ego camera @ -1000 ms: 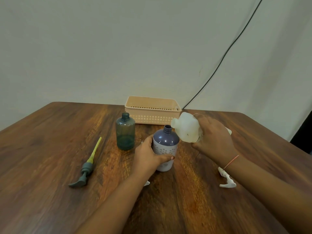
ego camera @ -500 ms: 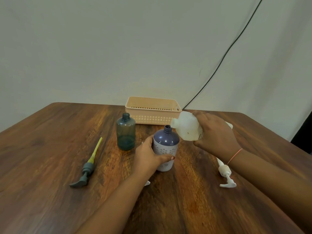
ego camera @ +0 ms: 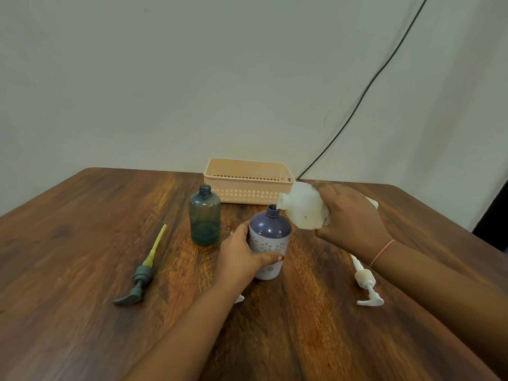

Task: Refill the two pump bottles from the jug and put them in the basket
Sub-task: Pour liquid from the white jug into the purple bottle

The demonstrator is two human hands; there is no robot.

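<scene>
A purple-and-white bottle stands uncapped at the table's middle, and my left hand wraps around its lower body. My right hand grips a white translucent jug, tipped to the left so that its spout sits just above the purple bottle's neck. A teal bottle stands uncapped to the left. A grey pump with a yellow tube lies at the left. A white pump lies at the right, partly under my right forearm. The peach basket stands behind, with nothing visible inside.
The wooden table runs to a pale wall at the back. A black cable hangs down the wall behind the basket. A small white object pokes out from under my left forearm.
My right hand has lifted slightly and tipped the jug further, bringing its spout over the purple bottle's neck. More of the white pump shows beneath my forearm.
</scene>
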